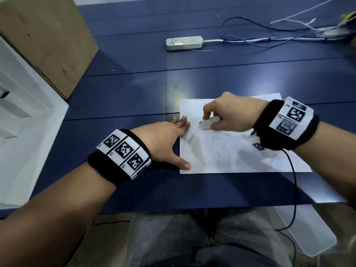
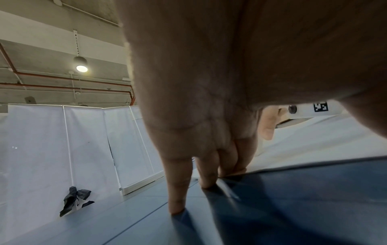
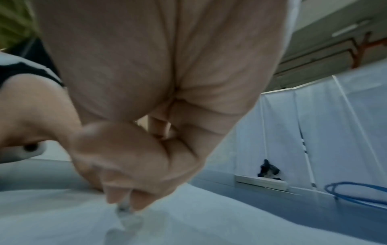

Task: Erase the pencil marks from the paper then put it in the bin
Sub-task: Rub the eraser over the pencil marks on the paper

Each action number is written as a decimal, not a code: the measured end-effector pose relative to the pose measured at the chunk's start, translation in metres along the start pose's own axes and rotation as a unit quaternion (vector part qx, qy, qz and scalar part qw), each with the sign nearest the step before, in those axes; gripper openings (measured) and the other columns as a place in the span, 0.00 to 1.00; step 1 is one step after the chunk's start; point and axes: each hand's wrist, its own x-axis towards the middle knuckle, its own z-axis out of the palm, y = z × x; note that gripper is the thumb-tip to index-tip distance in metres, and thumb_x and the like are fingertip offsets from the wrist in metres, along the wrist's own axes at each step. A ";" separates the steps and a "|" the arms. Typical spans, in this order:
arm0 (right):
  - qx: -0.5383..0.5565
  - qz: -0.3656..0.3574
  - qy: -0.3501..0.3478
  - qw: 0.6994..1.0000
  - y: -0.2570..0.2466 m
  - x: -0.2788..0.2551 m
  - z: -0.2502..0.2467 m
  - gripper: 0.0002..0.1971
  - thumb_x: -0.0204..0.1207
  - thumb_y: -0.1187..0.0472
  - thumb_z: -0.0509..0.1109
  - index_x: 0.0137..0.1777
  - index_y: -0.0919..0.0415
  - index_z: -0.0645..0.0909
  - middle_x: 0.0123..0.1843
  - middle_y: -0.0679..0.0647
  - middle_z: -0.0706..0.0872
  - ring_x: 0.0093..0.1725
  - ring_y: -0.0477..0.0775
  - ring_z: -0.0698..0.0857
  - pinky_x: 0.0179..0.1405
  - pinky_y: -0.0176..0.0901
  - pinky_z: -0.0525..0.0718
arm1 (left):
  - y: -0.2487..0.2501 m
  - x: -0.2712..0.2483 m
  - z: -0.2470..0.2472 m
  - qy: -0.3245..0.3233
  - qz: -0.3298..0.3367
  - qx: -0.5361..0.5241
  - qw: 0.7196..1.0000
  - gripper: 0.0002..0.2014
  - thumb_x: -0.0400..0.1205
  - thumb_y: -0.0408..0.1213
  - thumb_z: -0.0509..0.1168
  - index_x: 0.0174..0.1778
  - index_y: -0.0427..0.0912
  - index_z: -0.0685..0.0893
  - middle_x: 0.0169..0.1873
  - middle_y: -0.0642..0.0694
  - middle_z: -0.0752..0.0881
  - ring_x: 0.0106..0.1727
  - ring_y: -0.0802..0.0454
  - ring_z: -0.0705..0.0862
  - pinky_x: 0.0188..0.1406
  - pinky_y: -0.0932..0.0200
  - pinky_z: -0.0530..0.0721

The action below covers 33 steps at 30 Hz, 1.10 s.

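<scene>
A white sheet of paper (image 1: 240, 157) with faint pencil curves lies flat on the blue table (image 1: 125, 93). My left hand (image 1: 169, 139) rests flat on the paper's left edge, fingers straight, thumb spread onto the lower left corner. In the left wrist view the straight fingers (image 2: 178, 182) press down at the paper's edge (image 2: 314, 145). My right hand (image 1: 227, 114) pinches a white eraser (image 1: 209, 123) and holds its tip on the upper part of the sheet. The right wrist view is blurred; the eraser (image 3: 124, 206) pokes out between the fingertips onto the paper (image 3: 62, 220).
A white power strip (image 1: 184, 42) with blue and white cables (image 1: 269, 38) lies at the far side of the table. A brown cardboard box (image 1: 44, 39) stands at the far left beside a white unit (image 1: 23, 120). White partition screens (image 2: 62, 149) ring the table.
</scene>
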 end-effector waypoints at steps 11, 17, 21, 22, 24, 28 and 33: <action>-0.005 -0.022 -0.034 0.999 -0.005 0.000 0.001 0.14 0.74 0.49 0.67 0.56 0.52 0.85 0.32 0.44 0.85 0.32 0.48 0.81 0.40 0.45 0.84 | 0.000 0.002 0.000 -0.001 0.000 0.002 1.000 0.62 0.67 0.74 0.67 0.86 0.47 0.41 0.85 0.53 0.39 0.85 0.54 0.43 0.84 0.50 0.55; 0.101 -0.101 -0.172 0.975 -0.029 -0.034 0.012 0.08 0.75 0.58 0.73 0.54 0.52 0.84 0.29 0.48 0.87 0.21 0.45 0.84 0.26 0.35 0.82 | -0.002 0.005 0.003 -0.001 0.001 0.003 1.000 0.64 0.64 0.76 0.66 0.86 0.46 0.41 0.85 0.52 0.40 0.85 0.54 0.43 0.83 0.47 0.57; 0.025 -0.084 -0.091 0.992 -0.015 -0.016 0.010 0.09 0.74 0.57 0.73 0.54 0.50 0.85 0.31 0.47 0.87 0.25 0.42 0.83 0.29 0.32 0.78 | -0.002 0.004 0.003 0.001 0.002 0.006 1.000 0.63 0.65 0.75 0.67 0.86 0.46 0.41 0.85 0.52 0.40 0.85 0.54 0.43 0.83 0.47 0.57; 0.014 -0.050 -0.061 0.997 -0.008 -0.009 0.005 0.09 0.76 0.55 0.72 0.55 0.51 0.85 0.32 0.47 0.88 0.23 0.40 0.82 0.28 0.32 0.77 | -0.002 0.003 0.002 0.002 0.002 0.005 1.000 0.63 0.66 0.74 0.67 0.86 0.46 0.41 0.85 0.52 0.40 0.85 0.54 0.43 0.84 0.48 0.56; 0.020 0.002 -0.028 0.999 0.004 -0.003 0.000 0.11 0.78 0.51 0.69 0.56 0.53 0.85 0.32 0.45 0.87 0.22 0.36 0.81 0.25 0.34 0.75 | -0.001 0.002 0.002 0.000 0.002 0.004 1.000 0.62 0.66 0.74 0.67 0.86 0.47 0.41 0.85 0.53 0.40 0.85 0.55 0.43 0.84 0.49 0.56; 0.054 -0.090 -0.090 0.990 -0.010 -0.025 0.008 0.10 0.74 0.56 0.72 0.55 0.52 0.84 0.31 0.43 0.84 0.26 0.34 0.82 0.30 0.29 0.79 | -0.002 0.003 0.002 -0.002 0.001 0.001 1.000 0.63 0.66 0.75 0.67 0.86 0.47 0.41 0.85 0.53 0.39 0.85 0.55 0.42 0.84 0.47 0.56; 0.052 -0.089 -0.116 0.988 -0.012 -0.022 0.011 0.14 0.70 0.47 0.70 0.54 0.47 0.85 0.33 0.46 0.89 0.28 0.43 0.85 0.34 0.37 0.85 | -0.001 0.003 0.001 0.001 0.004 0.004 1.000 0.62 0.66 0.74 0.67 0.86 0.46 0.41 0.85 0.53 0.39 0.85 0.55 0.43 0.84 0.51 0.54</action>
